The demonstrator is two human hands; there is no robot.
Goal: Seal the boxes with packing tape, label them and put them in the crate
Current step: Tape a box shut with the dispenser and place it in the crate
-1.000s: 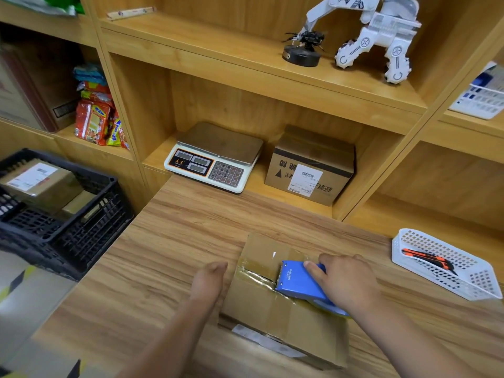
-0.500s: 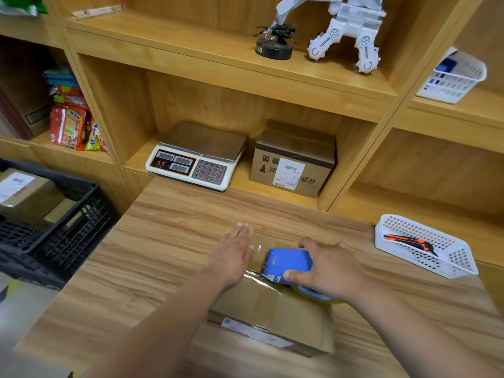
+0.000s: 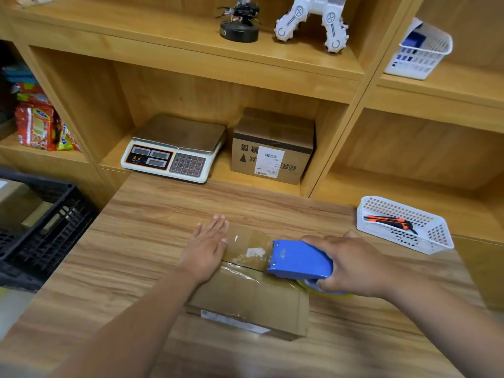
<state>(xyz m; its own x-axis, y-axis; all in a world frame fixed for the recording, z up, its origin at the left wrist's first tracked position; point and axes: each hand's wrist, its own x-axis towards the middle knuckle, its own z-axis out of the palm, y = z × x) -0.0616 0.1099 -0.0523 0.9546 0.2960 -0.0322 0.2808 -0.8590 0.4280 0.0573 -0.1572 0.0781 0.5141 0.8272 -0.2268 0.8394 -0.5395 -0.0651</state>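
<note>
A flat cardboard box (image 3: pixel 245 298) lies on the wooden table (image 3: pixel 122 255), with clear tape across its top. My left hand (image 3: pixel 208 248) presses flat on the box's far left corner, fingers straight. My right hand (image 3: pixel 349 264) grips a blue tape dispenser (image 3: pixel 297 259) that rests on the box's right part, a strip of tape stretching left from it. The black crate (image 3: pixel 46 227) stands at the left below the table and holds a labelled box, partly cut off by the frame.
A white basket (image 3: pixel 403 225) with an orange box cutter (image 3: pixel 390 221) sits at the table's right. On the shelf behind stand a weighing scale (image 3: pixel 174 148) and a labelled carton (image 3: pixel 272 147). Snack packets (image 3: pixel 38 124) fill the left shelf.
My left hand slid from the box's left side onto its far corner and flattened. The dispenser moved right along the box, laying out tape. The camera view shifted right.
</note>
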